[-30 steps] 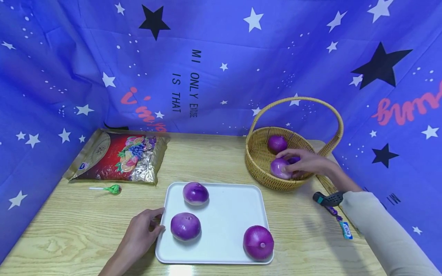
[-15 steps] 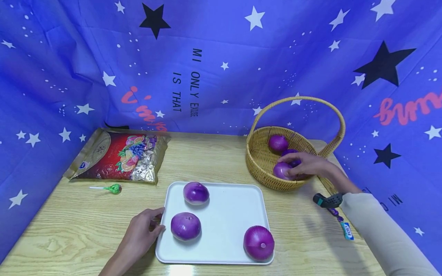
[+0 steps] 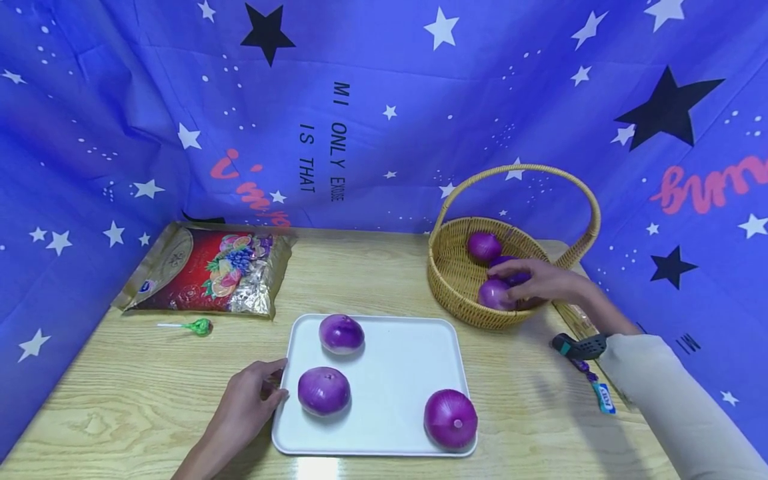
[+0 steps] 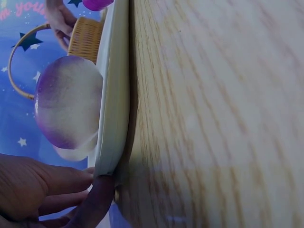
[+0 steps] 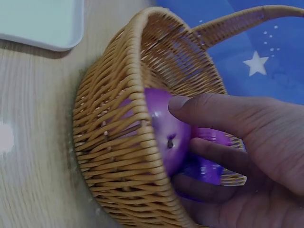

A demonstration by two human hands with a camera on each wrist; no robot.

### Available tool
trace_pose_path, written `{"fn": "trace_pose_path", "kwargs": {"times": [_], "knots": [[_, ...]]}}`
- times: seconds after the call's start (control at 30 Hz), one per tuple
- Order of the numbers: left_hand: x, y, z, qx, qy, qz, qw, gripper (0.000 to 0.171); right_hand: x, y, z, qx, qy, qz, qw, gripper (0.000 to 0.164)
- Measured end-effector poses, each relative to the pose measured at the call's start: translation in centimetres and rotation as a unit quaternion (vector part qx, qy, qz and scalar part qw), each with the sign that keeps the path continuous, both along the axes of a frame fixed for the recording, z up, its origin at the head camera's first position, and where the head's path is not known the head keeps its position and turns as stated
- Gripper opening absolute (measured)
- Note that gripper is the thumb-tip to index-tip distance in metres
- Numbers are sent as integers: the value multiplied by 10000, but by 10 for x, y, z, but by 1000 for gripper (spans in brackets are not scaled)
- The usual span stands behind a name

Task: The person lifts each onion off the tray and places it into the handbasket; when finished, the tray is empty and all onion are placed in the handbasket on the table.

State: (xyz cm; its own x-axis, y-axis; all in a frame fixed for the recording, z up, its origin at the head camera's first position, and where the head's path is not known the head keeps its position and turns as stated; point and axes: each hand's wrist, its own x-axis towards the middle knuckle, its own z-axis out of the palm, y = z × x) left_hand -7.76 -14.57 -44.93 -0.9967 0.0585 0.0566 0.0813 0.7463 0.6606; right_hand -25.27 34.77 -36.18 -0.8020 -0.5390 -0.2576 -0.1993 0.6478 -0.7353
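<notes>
In the head view, my left hand (image 3: 249, 400) holds the left edge of a white tray (image 3: 390, 373), thumb and fingers at its rim. Three red onions lie on the tray: one back left (image 3: 341, 334), one front left (image 3: 324, 391), one front right (image 3: 451, 419). My right hand (image 3: 540, 281) reaches into a wicker basket (image 3: 447, 287). There its thumb touches a pale purple onion (image 3: 495, 295), while the fingers extend loosely past it. Two darker onions sit behind, a far one (image 3: 485, 246) and one partly hidden (image 3: 510, 267).
A red and gold candy bag (image 3: 210, 270) lies at the back left, with a green lollipop (image 3: 201, 327) in front. Small wrapped candies (image 3: 603, 397) lie on the right, partly under the right forearm. A blue starry cloth (image 3: 372, 100) stands behind the table.
In the basket, the pale onion and my right hand have shifted slightly right. The right fingers now sit looser about that onion. My left hand and the tray stay as they were.
</notes>
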Motion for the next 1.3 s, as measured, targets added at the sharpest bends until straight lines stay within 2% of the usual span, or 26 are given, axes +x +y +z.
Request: {"fn": "trace_pose_path", "kwargs": {"times": [0.1,0.2,0.3,0.5,0.67,0.87,1.07,1.2,1.3], "knots": [[0,0,0,8,79,-27,10000,46,3,0,8,-61,59,-73,9999,47],[1,0,0,11,159,-42,9999,45,9,-5,18,-133,-84,-232,9996,48],[1,0,1,-6,215,-54,9998,45,17,-14,25,-425,-350,-341,9979,50],[2,-1,1,-32,200,-46,9998,46,32,-37,29,-1045,-707,91,9920,51],[2,0,0,45,124,-40,9999,47,48,-56,31,-926,-625,567,9921,52],[0,0,0,125,91,-67,9999,48,70,-76,24,-763,-1034,1024,9864,54],[-1,0,1,170,76,-62,9998,48,88,-93,8,-886,-1453,1502,9739,56],[1,0,1,159,42,-44,9999,49,101,-104,-2,-687,-1449,1846,9696,56],[1,0,1,125,75,-43,9999,49,109,-111,-6,-409,-1399,1932,9703,56]]}}
